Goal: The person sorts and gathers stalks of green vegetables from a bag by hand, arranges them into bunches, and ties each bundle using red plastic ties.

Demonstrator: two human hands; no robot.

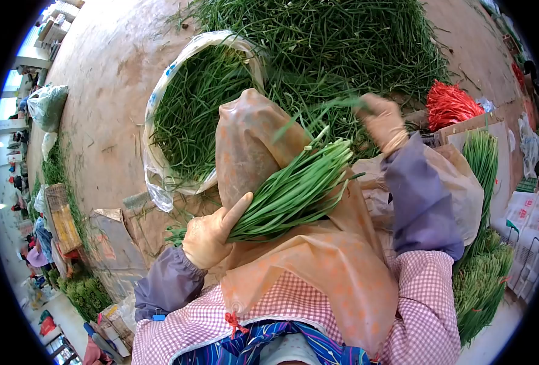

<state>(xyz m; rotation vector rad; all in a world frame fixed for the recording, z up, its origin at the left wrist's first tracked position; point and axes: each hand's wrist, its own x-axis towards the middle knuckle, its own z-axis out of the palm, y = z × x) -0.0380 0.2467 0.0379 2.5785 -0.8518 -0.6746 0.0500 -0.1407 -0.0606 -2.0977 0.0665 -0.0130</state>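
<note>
My left hand [208,238] is closed around a thick bunch of garlic chives [297,188], which lies slanted across my lap with its pale cut ends pointing up and right. The thumb presses on top of the bunch. Up and to the right, my right hand [382,121] is closed on a few loose chive blades [336,106], smeared by motion and trailing to the left above the bunch. Both hands wear pale gloves. A translucent orange-patterned apron [251,146] covers my knees under the bunch.
A large heap of loose chives [324,42] lies ahead. A plastic-lined basket [151,134] of chives stands at my left knee. Red ties [452,106] lie at the right. Bundled chives [479,286] stand beside my right arm. Far left are more bundles [87,295].
</note>
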